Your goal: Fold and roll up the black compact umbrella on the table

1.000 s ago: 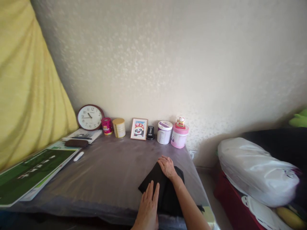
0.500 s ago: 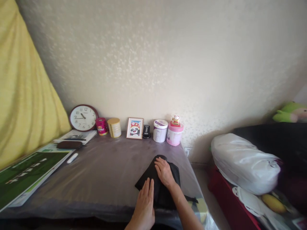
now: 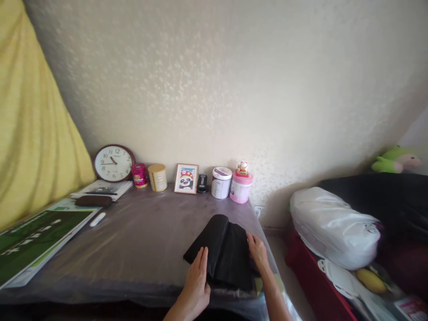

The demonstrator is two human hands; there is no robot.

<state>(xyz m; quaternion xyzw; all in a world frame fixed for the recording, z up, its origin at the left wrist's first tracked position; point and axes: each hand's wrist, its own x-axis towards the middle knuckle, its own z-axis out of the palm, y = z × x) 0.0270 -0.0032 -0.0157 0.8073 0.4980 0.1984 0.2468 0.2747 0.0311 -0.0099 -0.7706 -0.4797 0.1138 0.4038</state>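
A folded black cloth [image 3: 230, 254] lies near the front right edge of the table, with a crease running up its middle. My left hand [image 3: 197, 276] rests on its lower left part, fingers stretched out and held side by side. At the cloth's right edge, my right hand [image 3: 258, 252] has its thumb and fingers closed on the fabric. Part of the cloth is folded over itself, so its full shape is hidden.
Along the wall stand a clock [image 3: 114, 163], a pink can [image 3: 139, 175], a yellow-lidded can [image 3: 157, 178], a framed panda picture [image 3: 186, 179] and two tubs. Green printed sheets [image 3: 40, 240] lie left. Beyond the table's right edge sits a white plastic bag [image 3: 334, 227].
My right hand has moved from the top of the cloth to its right edge and closed there. The right flap now lies spread wider. My left hand stays nearly in place.
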